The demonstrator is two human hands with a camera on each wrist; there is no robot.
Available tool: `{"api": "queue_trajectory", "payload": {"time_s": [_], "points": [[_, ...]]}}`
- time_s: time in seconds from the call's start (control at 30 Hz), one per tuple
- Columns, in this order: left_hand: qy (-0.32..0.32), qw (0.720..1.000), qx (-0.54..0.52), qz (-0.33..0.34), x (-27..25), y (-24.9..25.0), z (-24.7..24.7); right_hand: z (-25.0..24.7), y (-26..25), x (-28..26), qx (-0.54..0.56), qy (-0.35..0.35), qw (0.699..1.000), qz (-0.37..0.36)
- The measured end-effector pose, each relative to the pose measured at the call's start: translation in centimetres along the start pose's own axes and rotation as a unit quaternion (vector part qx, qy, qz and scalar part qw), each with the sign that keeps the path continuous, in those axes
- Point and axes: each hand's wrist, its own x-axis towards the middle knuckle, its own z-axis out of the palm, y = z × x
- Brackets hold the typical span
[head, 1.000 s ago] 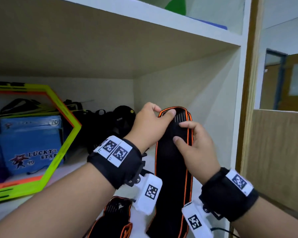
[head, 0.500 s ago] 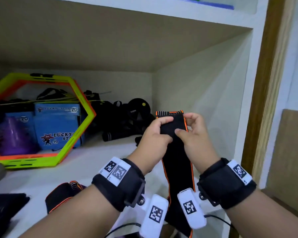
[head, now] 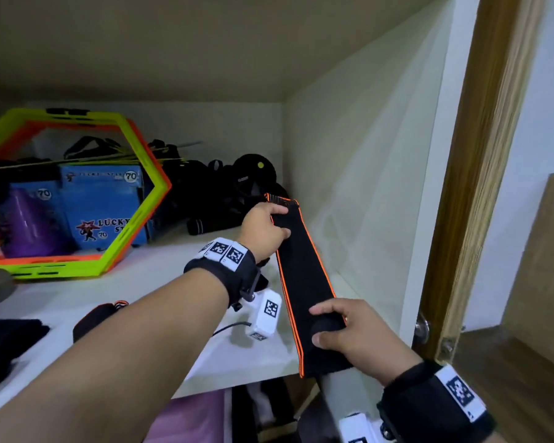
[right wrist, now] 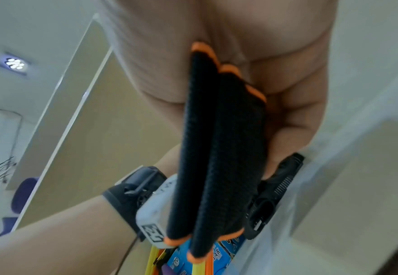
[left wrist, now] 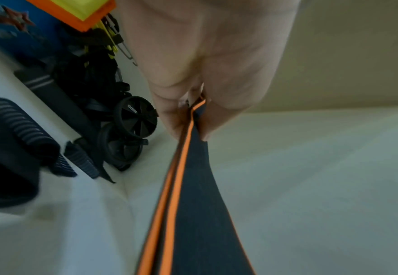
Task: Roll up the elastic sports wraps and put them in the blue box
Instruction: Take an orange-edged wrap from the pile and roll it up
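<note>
Head view shows the left hand (head: 263, 230) and right hand (head: 355, 330) pinching the black orange-edged elastic wrap (head: 304, 282) taut; loosened fingers could let it spring free.

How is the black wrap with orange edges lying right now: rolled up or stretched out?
Stretched out, not rolled. The wrap runs flat and straight from the left hand, pinching its far end, to the right hand, gripping near its near end.

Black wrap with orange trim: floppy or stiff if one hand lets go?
Probably floppy: the wrap runs straight only where the left hand and right hand hold it, and folds in the right grip. Likely light, since a pinch holds it. The fabric looks textured, so probably not slippery.
</note>
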Motion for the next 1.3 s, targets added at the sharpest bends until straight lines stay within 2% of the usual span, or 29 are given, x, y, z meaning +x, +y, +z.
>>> {"api": "queue_trajectory", "payload": {"time_s": [0.13,0.27,0.43,0.5,0.6,0.73,0.87,0.97,1.07,1.2,1.3], "points": [[-0.028,0.992,0.119,0.031,1.0,-2.3,1.9,0.8,1.8,-0.6,-0.016,0.068,0.997,0.040],[-0.076,0.984,0.161,-0.022,2.3,-3.9,3.7,1.8,2.7,-1.2,-0.019,0.126,0.992,0.020],[-0.093,0.974,0.195,-0.066,4.1,-6.1,5.1,2.3,3.4,-1.5,-0.022,0.171,0.985,-0.031],[-0.096,0.970,0.215,-0.062,4.5,-6.9,5.6,2.3,3.7,-1.3,-0.012,0.179,0.983,-0.035],[-0.108,0.962,0.246,-0.053,3.8,-7.1,5.7,1.9,3.8,-1.3,0.003,0.160,0.987,-0.026],[-0.182,0.954,0.236,-0.001,1.1,-4.8,4.7,0.8,3.7,-1.2,-0.029,0.107,0.994,-0.012],[-0.319,0.911,0.261,0.024,-3.3,-0.9,2.1,-0.4,4.0,-1.0,-0.124,0.070,0.989,-0.026],[-0.362,0.890,0.277,0.009,-6.4,-0.3,0.4,-0.7,4.2,-0.7,-0.173,0.054,0.983,-0.032],[-0.353,0.894,0.276,-0.023,-9.2,-1.6,0.2,-0.7,4.2,-0.4,-0.188,0.058,0.980,-0.034],[-0.265,0.943,0.162,-0.118,-11.4,-3.8,0.7,-0.7,4.3,-0.1,-0.203,0.045,0.977,-0.039],[-0.223,0.959,0.109,-0.138,-12.7,-4.1,0.8,-1.0,4.9,0.4,-0.210,0.028,0.976,-0.053]]}}
